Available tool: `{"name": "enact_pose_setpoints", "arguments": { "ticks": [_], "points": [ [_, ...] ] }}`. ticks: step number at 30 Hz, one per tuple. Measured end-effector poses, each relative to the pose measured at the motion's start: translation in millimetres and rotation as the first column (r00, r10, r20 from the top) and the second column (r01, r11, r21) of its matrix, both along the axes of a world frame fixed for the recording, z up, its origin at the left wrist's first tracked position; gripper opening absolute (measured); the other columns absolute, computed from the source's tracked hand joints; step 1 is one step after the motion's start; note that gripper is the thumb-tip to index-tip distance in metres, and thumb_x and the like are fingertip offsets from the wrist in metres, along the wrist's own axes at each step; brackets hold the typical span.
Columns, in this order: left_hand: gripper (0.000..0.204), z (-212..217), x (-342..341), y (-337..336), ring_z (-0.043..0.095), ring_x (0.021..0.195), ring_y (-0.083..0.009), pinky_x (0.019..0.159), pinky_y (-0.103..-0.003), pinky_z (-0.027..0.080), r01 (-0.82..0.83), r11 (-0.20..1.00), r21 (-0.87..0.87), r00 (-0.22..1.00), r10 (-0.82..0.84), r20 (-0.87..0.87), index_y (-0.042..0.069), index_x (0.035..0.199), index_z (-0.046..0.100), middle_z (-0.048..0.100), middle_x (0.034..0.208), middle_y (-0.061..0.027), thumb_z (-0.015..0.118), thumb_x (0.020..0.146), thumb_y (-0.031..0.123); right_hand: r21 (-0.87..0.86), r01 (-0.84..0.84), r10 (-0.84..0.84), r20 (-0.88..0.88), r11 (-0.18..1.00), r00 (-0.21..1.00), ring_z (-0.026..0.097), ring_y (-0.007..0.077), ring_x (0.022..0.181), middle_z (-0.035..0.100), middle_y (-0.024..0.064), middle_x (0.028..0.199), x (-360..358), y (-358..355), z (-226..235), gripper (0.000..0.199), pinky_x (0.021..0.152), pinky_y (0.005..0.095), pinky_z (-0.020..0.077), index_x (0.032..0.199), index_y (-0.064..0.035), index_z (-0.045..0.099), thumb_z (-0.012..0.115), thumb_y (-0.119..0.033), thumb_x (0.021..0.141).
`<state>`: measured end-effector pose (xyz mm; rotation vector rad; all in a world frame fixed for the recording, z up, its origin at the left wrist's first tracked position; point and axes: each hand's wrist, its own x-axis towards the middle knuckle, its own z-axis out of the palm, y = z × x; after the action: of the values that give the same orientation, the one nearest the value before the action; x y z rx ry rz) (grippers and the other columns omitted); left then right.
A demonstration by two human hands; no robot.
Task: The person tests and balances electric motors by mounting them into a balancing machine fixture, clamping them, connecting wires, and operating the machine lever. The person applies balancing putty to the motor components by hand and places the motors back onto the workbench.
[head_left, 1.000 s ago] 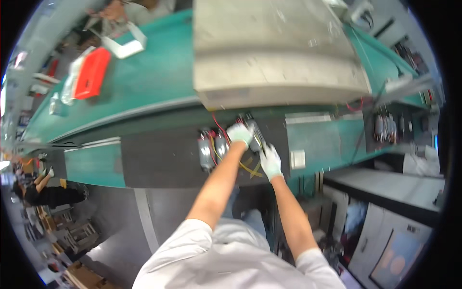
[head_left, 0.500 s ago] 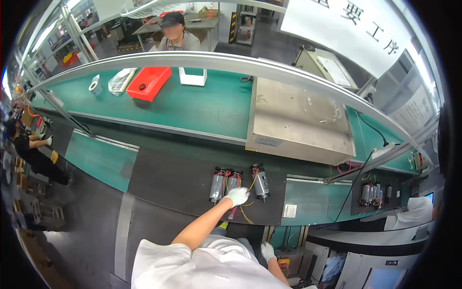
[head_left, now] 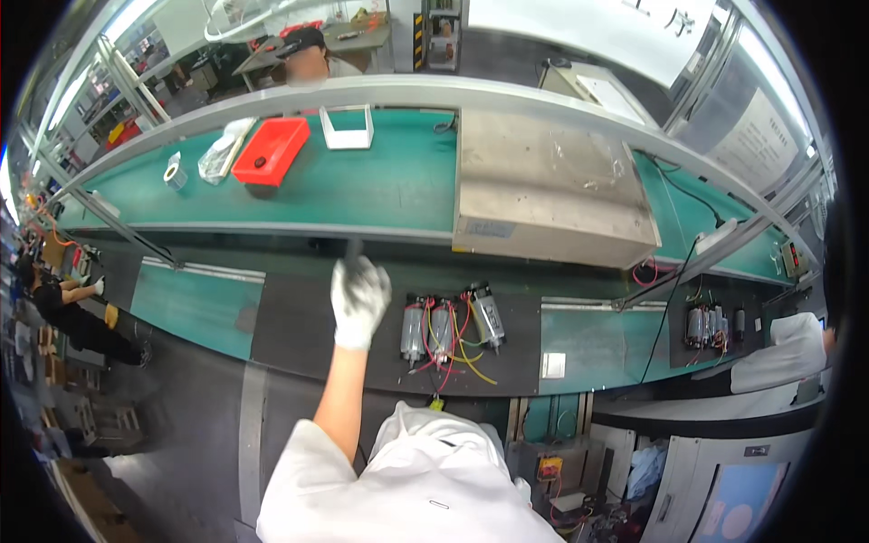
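Note:
My left hand (head_left: pixel 360 303), in a white glove, is raised over the dark mat (head_left: pixel 299 330), left of three grey cylinders. Its fingers are smeared by motion, with a dark blur at their tips; whether they hold anything is unclear. The left cylinder (head_left: pixel 413 331) and middle cylinder (head_left: pixel 442 328) stand side by side, and the right cylinder (head_left: pixel 487 317) leans a little. All have black ends. Red, yellow and green wires (head_left: pixel 466 355) trail from them across the mat. My right hand is out of sight.
Beyond the mat, a green shelf (head_left: pixel 398 195) carries a red bin (head_left: pixel 272 149), a white open-topped holder (head_left: pixel 348 136) and a large metal box (head_left: pixel 543 190). A white switch plate (head_left: pixel 553 366) lies on the right. More cylinders (head_left: pixel 706 326) lie farther right. A person (head_left: pixel 308 59) sits opposite.
My left hand has left the cylinders' wires and moved left and farther away. The right cylinder sits nearer the other two. My right hand has gone from view.

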<state>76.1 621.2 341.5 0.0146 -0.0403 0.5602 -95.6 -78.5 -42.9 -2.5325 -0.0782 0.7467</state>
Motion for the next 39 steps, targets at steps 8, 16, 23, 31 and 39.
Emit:
{"name": "enact_pose_setpoints", "arguments": {
  "ticks": [8,16,23,31,39],
  "points": [
    [0.068,-16.6,110.3,-115.5,0.049,0.051,-0.0081,0.042,-0.016,0.03,0.799,0.291,0.526,0.597,-0.282,-0.751,-0.005,0.094,0.065,0.06,0.069,-0.0109,0.043,0.1,0.059,0.147,0.061,-0.074,0.084,0.987,0.994,0.066,0.0253,0.087,0.07,0.0153,0.099,-20.9,-34.7,17.6,0.038,0.074,0.0368,0.0518,0.11,0.0029,0.066,0.05,-0.028,0.096],
    [0.03,-196.5,109.9,-393.2,0.061,0.104,-0.0382,0.094,-0.045,0.048,0.294,-0.748,0.595,0.937,0.101,-0.335,0.007,0.106,0.07,0.067,0.11,-0.0205,0.056,0.09,0.028,0.299,0.852,-0.773,-0.365,0.431,0.519,0.068,0.0199,0.081,0.069,0.0117,0.108,-113.0,-0.8,88.3,0.033,0.069,0.0308,0.0536,0.124,-0.0008,0.061,0.049,-0.02,0.1],
    [0.067,-305.8,137.4,-422.2,0.033,0.141,-0.0379,0.118,-0.044,0.027,0.13,-0.983,0.131,0.988,0.118,-0.099,0.011,0.146,0.046,0.038,0.152,-0.0214,0.064,0.085,0.032,-0.113,0.887,-0.891,-0.134,0.448,0.434,0.069,0.0288,0.093,0.07,0.0176,0.111,-269.5,8.0,90.3,0.038,0.085,0.04,0.0519,0.113,-0.0002,0.068,0.049,-0.027,0.095],
    [0.077,-323.0,141.5,-451.7,0.036,0.139,-0.0425,0.115,-0.043,0.033,0.144,-0.976,0.162,0.958,0.097,-0.269,0.007,0.154,0.026,0.021,0.159,-0.0253,0.061,0.088,0.026,-0.078,0.936,-0.77,-0.547,-0.343,-0.328,0.068,0.0276,0.097,0.071,0.0142,0.104,-407.8,17.2,100.8,0.028,0.083,0.0357,0.0535,0.106,-0.0064,0.07,0.053,-0.023,0.092],
    [0.041,-233.4,93.9,-637.2,0.062,0.108,-0.0392,0.095,-0.044,0.049,-0.345,-0.771,0.535,0.891,-0.448,-0.071,-0.001,0.118,0.065,0.066,0.116,-0.023,0.052,0.098,0.031,-0.246,0.614,-0.652,-0.121,0.75,0.748,0.063,0.0407,0.102,0.065,0.0237,0.11,-463.6,-94.8,51.0,0.022,0.091,0.0478,0.0503,0.1,-0.0014,0.064,0.047,-0.012,0.091]
  ]
}}
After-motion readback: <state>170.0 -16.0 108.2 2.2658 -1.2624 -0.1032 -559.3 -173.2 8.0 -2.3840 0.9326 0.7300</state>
